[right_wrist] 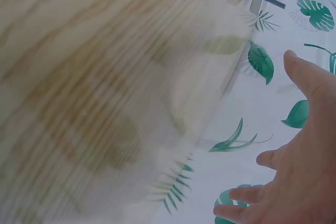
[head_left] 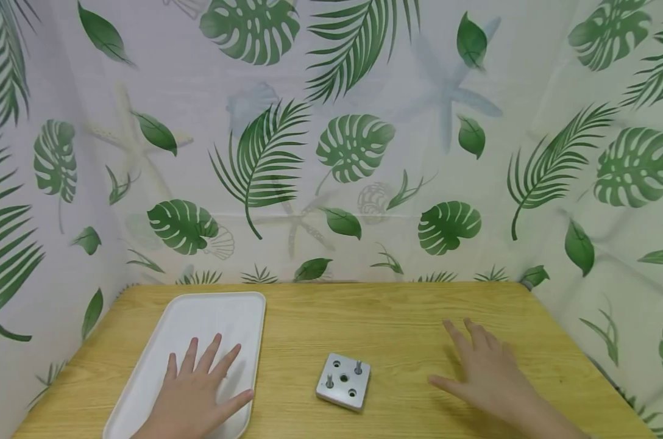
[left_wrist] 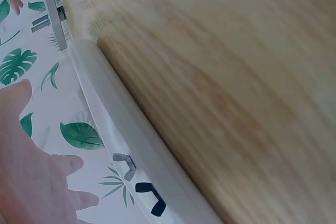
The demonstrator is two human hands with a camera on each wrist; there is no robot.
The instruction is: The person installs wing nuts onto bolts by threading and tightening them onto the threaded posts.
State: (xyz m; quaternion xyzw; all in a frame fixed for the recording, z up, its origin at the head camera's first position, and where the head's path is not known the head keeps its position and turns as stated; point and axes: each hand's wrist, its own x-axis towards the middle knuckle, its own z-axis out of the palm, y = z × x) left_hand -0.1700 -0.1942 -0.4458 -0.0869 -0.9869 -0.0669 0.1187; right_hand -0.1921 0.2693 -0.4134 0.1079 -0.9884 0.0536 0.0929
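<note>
A square silver metal plate (head_left: 342, 381) lies on the wooden table between the hands, with two studs standing up from it and several holes in its face. My left hand (head_left: 197, 384) is spread over the white tray (head_left: 222, 308), fingers apart and holding nothing. Two small winged pieces, like wing nuts, show at the tray's rim in the left wrist view: a grey one (left_wrist: 125, 165) and a black one (left_wrist: 152, 198). In the head view the left hand hides them. To the right of the plate, my right hand (head_left: 487, 375) hovers over the table with fingers extended, also holding nothing.
The wooden table (head_left: 397, 317) runs back to a white curtain (head_left: 331, 262) printed with green leaves, which also hangs along both sides. The tray takes up the table's left part, its long raised edge facing the plate.
</note>
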